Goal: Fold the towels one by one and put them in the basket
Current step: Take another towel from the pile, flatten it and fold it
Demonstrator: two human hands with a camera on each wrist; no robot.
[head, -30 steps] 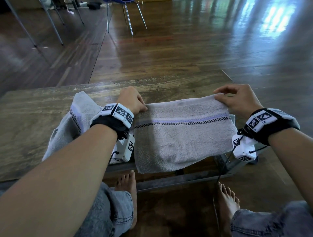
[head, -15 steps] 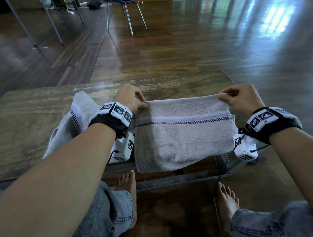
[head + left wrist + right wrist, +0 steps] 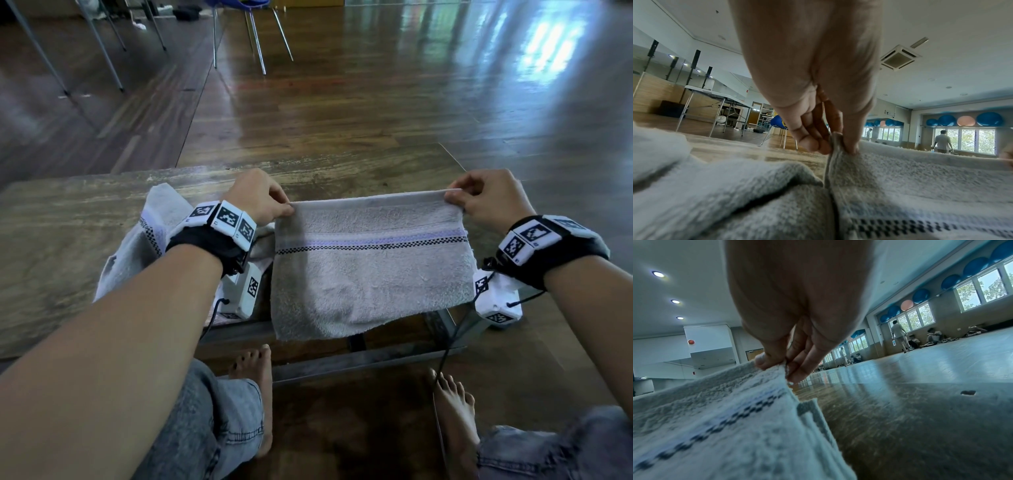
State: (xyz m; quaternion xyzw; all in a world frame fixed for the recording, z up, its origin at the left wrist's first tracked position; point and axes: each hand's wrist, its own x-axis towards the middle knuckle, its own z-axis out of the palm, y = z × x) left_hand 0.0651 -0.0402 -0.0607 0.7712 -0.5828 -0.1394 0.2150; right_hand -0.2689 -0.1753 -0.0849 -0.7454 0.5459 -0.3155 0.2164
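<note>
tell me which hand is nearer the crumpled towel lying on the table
Left. The left hand pinches the striped towel at its corner right beside the crumpled towel; the right hand pinches the opposite corner, farther away.

Both your forearms reach forward over the towel (image 3: 370,267), wrists level and palms turned down. Your left hand (image 3: 255,197) sits at the towel's far left corner, thumb and curled fingers (image 3: 809,142) pinching that corner. Your right hand (image 3: 486,198) sits at the far right corner, thumb (image 3: 766,360) on top and fingertips beneath, pinching the edge there. Each wrist carries a black strap with white marker blocks.
</note>
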